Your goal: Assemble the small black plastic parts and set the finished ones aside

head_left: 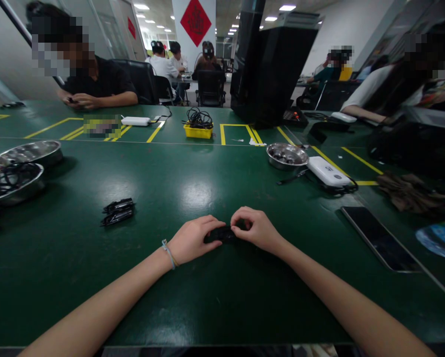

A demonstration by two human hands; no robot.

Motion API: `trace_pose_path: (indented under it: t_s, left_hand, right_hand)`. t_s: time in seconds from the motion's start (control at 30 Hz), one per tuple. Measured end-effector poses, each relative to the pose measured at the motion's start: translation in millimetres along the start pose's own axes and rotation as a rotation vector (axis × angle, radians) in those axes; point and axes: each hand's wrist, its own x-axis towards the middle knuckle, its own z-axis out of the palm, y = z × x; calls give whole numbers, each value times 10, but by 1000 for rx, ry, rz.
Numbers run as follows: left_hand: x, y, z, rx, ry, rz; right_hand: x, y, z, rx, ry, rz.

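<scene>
A small black elongated part (pixel 222 235) lies on the green table in front of me; its exact kind is too dark to make out. My left hand (pixel 194 239) grips its left end between thumb and fingers. At its right end, my right hand (pixel 257 229) is closed in a pinch, thumb against fingertip; whatever sits in that pinch is hidden. Off to the left rest two similar glossy black pieces (pixel 118 211), side by side. A pale cord bracelet (pixel 168 254) circles my left wrist.
Metal bowls (pixel 14 186) with black parts stand at left, another metal bowl (pixel 287 155) ahead right. Beyond it are a white power bank (pixel 328 171), a phone (pixel 380 238) and a plastic bottle (pixel 440 239). A yellow tray (pixel 198 131) holds cables. Co-workers sit across the table.
</scene>
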Motion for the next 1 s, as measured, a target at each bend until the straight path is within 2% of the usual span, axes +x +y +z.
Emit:
trace_pose_path:
  t_s: [0.23, 0.67, 1.0]
  left_hand:
    - [5, -7, 6, -16, 23, 30]
    - [12, -12, 15, -17, 13, 28]
    - [16, 4, 7, -33, 22, 35]
  right_hand:
    - [-15, -16, 112, -18, -22, -39]
    - [-11, 0, 128, -18, -28, -43]
    - [-29, -62, 166, -112, -9, -39]
